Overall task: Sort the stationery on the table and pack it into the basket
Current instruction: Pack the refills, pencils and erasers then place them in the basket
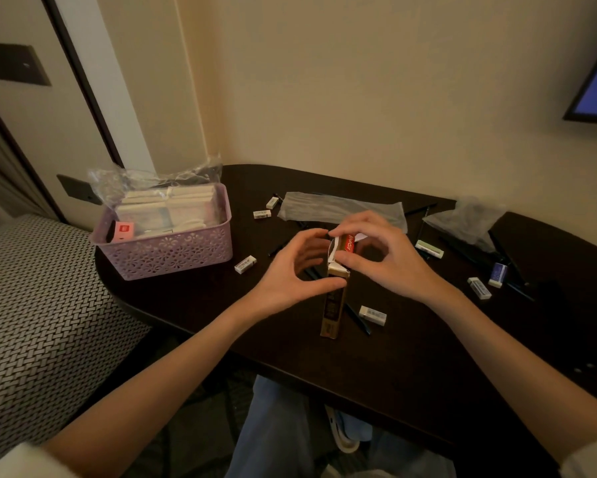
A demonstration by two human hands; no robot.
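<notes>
A tall narrow cardboard pencil box (332,310) stands upright on the dark table (411,367), its top flaps open. My left hand (292,270) grips the box's upper part between thumb and fingers. My right hand (380,257) pinches the red-and-white top flap. A purple lattice basket (167,251) stands at the left, filled with white packs in clear plastic. Several white erasers lie around, one (245,264) by the basket, one (372,315) right of the box. Dark pencils (357,319) lie behind the box.
Clear plastic bags lie at the back (338,207) and back right (466,220). More erasers (479,288) and a blue one (498,274) sit at the right among dark pencils. A patterned seat (38,305) adjoins the table's left edge. My knees are under the near edge.
</notes>
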